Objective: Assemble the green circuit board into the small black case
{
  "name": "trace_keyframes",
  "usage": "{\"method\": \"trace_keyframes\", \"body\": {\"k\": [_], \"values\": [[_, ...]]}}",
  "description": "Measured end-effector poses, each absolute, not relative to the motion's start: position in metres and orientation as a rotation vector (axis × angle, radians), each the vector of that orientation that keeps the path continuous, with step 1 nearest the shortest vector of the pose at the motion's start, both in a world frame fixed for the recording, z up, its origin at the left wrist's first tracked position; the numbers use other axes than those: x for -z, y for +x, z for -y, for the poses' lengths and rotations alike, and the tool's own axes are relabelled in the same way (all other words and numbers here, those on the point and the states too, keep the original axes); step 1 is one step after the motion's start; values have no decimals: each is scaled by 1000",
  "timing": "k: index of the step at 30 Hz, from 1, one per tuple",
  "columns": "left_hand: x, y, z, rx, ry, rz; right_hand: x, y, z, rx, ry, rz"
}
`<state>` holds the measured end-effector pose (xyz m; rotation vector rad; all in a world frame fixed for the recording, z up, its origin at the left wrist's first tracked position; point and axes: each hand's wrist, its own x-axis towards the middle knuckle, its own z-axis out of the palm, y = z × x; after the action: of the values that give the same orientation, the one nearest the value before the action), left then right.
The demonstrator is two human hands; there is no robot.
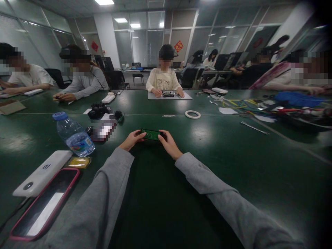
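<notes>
Both hands hold a small green circuit board (150,135) level between them, out over the dark green table. It has dark edges and fine light marks on its face. My left hand (133,139) grips its left end, thumb on top. At the right end my right hand (168,141) pinches it the same way. The fingers underneath are mostly hidden. To the left of my left hand lies a phone-like device with a blurred-out screen (104,131).
At left are a water bottle (75,136), a white power bank (44,173), a yellow packet (80,162) and a pink-cased phone (46,204). Ahead lies a white ring (192,114). At right are a wrench (254,128) and tangled cables (287,107). Several people sit around.
</notes>
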<state>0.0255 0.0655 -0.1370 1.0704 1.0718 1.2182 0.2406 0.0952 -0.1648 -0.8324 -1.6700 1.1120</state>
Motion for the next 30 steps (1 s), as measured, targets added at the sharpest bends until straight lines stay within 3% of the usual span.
{"method": "trace_keyframes", "body": {"k": [30], "values": [[143,24,-67,-1232,1158,-1038,163,240,-95,-1078,-819,1686]]}}
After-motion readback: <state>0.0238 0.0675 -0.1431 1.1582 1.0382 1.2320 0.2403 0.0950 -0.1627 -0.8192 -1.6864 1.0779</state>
